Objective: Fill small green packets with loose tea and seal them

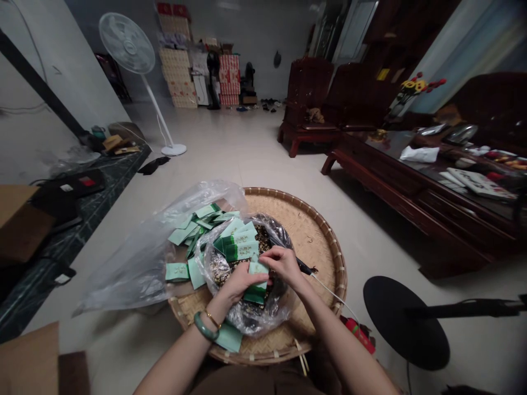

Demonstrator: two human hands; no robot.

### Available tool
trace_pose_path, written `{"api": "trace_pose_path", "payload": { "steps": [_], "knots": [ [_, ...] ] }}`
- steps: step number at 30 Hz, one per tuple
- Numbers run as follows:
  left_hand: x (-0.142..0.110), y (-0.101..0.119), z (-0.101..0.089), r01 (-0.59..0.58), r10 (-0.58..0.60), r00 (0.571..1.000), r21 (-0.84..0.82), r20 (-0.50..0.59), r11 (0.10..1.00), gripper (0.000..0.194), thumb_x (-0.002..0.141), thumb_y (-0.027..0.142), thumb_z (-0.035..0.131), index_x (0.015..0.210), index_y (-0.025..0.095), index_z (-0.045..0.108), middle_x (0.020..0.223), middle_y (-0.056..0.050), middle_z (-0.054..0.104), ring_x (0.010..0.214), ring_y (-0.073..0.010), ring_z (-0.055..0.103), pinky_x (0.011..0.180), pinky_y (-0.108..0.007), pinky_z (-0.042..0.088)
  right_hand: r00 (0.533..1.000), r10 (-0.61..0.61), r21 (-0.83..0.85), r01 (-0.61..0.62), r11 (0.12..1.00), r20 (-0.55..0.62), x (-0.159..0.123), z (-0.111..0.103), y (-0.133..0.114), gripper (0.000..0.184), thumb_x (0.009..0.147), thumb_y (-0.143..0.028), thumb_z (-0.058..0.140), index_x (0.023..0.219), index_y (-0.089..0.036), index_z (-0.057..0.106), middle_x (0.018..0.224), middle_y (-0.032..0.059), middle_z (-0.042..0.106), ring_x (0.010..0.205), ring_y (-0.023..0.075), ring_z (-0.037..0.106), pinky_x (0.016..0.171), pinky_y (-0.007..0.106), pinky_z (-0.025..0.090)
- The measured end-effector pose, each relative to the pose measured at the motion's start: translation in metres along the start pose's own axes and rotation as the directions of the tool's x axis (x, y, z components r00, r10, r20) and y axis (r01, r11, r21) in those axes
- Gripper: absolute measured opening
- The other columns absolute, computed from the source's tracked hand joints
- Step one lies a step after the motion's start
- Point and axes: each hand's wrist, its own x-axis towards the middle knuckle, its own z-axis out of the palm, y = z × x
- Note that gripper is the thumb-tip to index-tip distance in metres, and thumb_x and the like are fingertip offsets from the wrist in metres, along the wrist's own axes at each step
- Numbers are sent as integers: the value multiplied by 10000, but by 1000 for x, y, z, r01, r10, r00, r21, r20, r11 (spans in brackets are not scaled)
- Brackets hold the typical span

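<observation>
My left hand (239, 281), with a jade-green bangle on its wrist, is closed around a small green paper packet (255, 294). At the packet's upper end, my right hand (283, 264) pinches with thumb and fingertips; whether it grips the packet's edge or something small is hard to make out. Both hands are above an open clear plastic bag (256, 328) of dark and pale dried bits (219, 270). Several more green packets (242, 244) lie on top of the bag's contents. Left of it, a heap of similar packets (193, 227) rests on clear plastic sheeting (135, 269).
A round woven bamboo tray (341, 258) holds the bag. A black-handled tool with a white cord (303, 266) lies beside the bag. A black round stand base (405, 323) is at right, near a dark wooden table (403, 208). A white fan (173, 149) stands far left.
</observation>
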Motion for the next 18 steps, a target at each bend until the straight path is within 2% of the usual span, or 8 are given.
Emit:
{"api": "trace_pose_path", "payload": {
  "steps": [3, 5, 6, 9, 12, 15, 18],
  "knots": [
    [0, -2, 1, 21, -24, 999, -79, -37, 997, 540, 476, 322, 882, 898, 90, 638, 751, -75, 715, 628, -183, 679, 605, -271, 530, 999, -16, -111, 11, 994, -44, 0, -8, 9, 222, 829, -370, 599, 847, -183, 717, 814, 63, 702, 743, 193, 635, 673, 303, 514],
    [0, 1, 1, -1, -6, 998, -97, -65, 995, 557, 471, 320, 887, 914, 90, 641, 799, -97, 726, 674, -195, 691, 628, -279, 542, 992, -97, -319, 65, 946, -85, -2, -16, 19, 231, 833, -337, 602, 1000, -199, 683, 953, 82, 684, 900, 228, 612, 806, 366, 493],
    [-1, 2, 1, -14, 7, 997, -94, -77, 995, 551, 474, 320, 887, 912, 87, 646, 817, -107, 728, 693, -199, 694, 637, -281, 546, 988, -131, -440, 81, 894, -84, -4, -20, 24, 283, 813, -316, 629, 1074, -210, 654, 1006, 91, 663, 959, 248, 587, 849, 397, 473],
    [-1, 7, -1, -38, 32, 995, -70, -96, 997, 525, 491, 331, 881, 895, 78, 662, 850, -127, 732, 714, -205, 698, 632, -285, 555, 988, -145, -675, 68, 734, -57, -12, -24, 40, 473, 777, -258, 664, 1235, -231, 550, 1087, 116, 602, 975, 268, 556, 824, 408, 467],
    [-2, 9, -2, -38, 31, 994, -70, -100, 997, 532, 493, 355, 880, 892, 75, 667, 877, -138, 732, 727, -214, 701, 625, -292, 563, 992, -126, -755, 60, 653, -30, -16, -19, 48, 563, 751, -216, 671, 1285, -215, 491, 1104, 131, 571, 960, 265, 557, 777, 378, 477],
    [-2, 11, -3, -28, 20, 996, -77, -91, 997, 547, 481, 370, 885, 889, 75, 671, 890, -138, 733, 731, -218, 704, 626, -293, 568, 997, -72, -747, 18, 664, -40, -15, -19, 47, 557, 728, -211, 670, 1262, -200, 510, 1111, 137, 576, 970, 264, 565, 764, 359, 485],
    [-2, 12, -5, -25, 18, 996, -75, -91, 997, 533, 475, 367, 889, 874, 84, 677, 860, -118, 737, 713, -210, 703, 622, -283, 567, 998, 13, -607, -52, 793, -67, -9, -32, 37, 492, 733, -254, 653, 1211, -181, 561, 1095, 126, 609, 965, 257, 589, 779, 364, 494]
  ]
}}
